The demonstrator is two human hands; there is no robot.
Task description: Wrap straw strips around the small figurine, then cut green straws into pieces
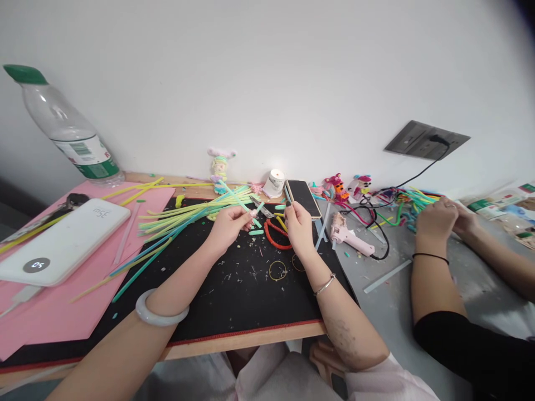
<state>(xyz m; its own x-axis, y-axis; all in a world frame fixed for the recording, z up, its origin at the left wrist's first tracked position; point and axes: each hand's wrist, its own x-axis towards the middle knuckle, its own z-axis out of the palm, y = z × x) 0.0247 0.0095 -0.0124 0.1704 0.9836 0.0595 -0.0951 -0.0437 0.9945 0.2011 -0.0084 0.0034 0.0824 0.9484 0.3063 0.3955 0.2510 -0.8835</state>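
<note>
My left hand (229, 225) is closed, its thumb and fingers pinching a mint-green pipe cleaner (234, 195) above the black mat (246, 301). Short cut green pieces (256, 232) lie just beyond and beside these fingers. To the right, my right hand (298, 223) is also closed. Something thin and pale shows at its fingertips, too small to name. Between the hands lie scissors with red-orange handles (278, 245), partly covered by my right hand. A fan of yellow-green pipe cleaners (179, 220) spreads to the left of my left hand.
Pink sheets (83, 312) and a white power bank (69, 239) lie left, near a plastic bottle (79, 128). A paper cup (275, 184), phone (305, 197) and small figures (336, 186) stand along the wall. Right: a pink glue gun (351, 236) and another person's hands (437, 223).
</note>
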